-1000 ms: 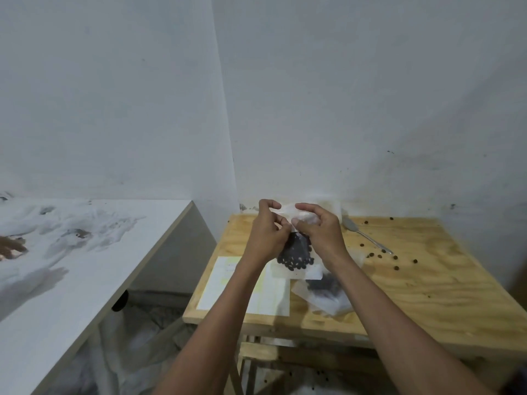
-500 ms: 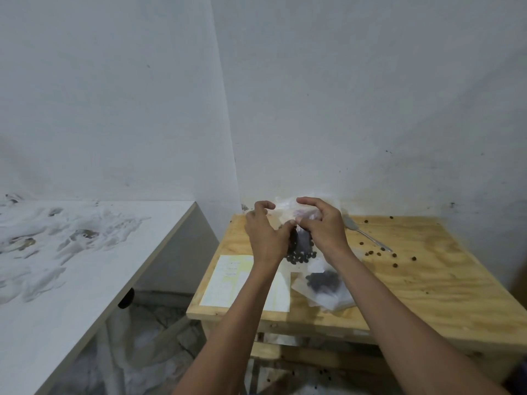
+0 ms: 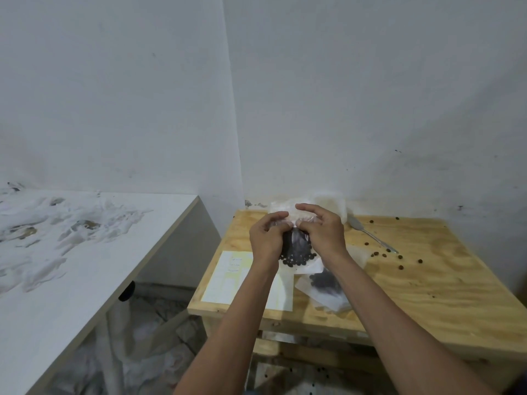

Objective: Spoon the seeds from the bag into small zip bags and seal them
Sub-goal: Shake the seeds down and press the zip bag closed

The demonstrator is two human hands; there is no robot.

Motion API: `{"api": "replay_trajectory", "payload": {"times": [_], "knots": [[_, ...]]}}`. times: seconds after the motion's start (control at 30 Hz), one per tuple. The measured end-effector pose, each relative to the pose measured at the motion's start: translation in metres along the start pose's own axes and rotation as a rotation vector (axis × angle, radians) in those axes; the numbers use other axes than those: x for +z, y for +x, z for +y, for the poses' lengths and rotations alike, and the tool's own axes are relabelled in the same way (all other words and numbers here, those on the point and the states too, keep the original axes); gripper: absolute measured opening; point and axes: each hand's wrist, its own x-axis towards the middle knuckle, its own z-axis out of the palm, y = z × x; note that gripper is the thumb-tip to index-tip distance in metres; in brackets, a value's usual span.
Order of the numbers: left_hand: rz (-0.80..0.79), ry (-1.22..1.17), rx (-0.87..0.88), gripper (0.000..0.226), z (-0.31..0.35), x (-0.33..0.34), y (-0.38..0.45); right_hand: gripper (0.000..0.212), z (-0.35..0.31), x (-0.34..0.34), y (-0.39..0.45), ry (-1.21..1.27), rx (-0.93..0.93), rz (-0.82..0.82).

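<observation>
Currently the left hand (image 3: 266, 238) and right hand (image 3: 323, 232) pinch the top edge of a small zip bag (image 3: 296, 252) between thumbs and fingertips, above the wooden table (image 3: 427, 280). Dark seeds (image 3: 296, 259) hang below the fingers. A second filled bag (image 3: 325, 286) lies nearer; a spoon (image 3: 370, 236) lies to the right.

Clear thin plastic zip bag (image 3: 296, 246), faintly glossy, crinkled; dark matt seeds (image 3: 296, 259) inside. Raw plywood table (image 3: 427, 280), matt w/ visible grain (unvarnished-looking). Shiny metal spoon (image 3: 370, 236). Matt paper sheet (image 3: 228, 280), white/pale yellow. Smooth white laminate-looking desk (image 3: 85, 280). Painted wall (image 3: 342, 109), matt, scuffed.
</observation>
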Motion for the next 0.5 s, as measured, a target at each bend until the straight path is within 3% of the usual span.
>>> {"api": "replay_trajectory", "payload": {"times": [0.1, 0.3, 0.5], "knots": [[-0.011, 0.021, -0.002, 0.023, -0.003, -0.007, 0.006, 0.039, 0.004, 0.008, 0.003, -0.005, 0.029, 0.013], [-0.196, 0.254, 0.082, 0.036, -0.011, -0.04, 0.044, 0.033, 0.014, 0.033, 0.03, 0.015, 0.072, 0.042], [-0.073, 0.366, 0.096, 0.035, -0.02, -0.074, 0.115, 0.036, 0.033, 0.074, 0.064, -0.182, 0.053, -0.228]]}}
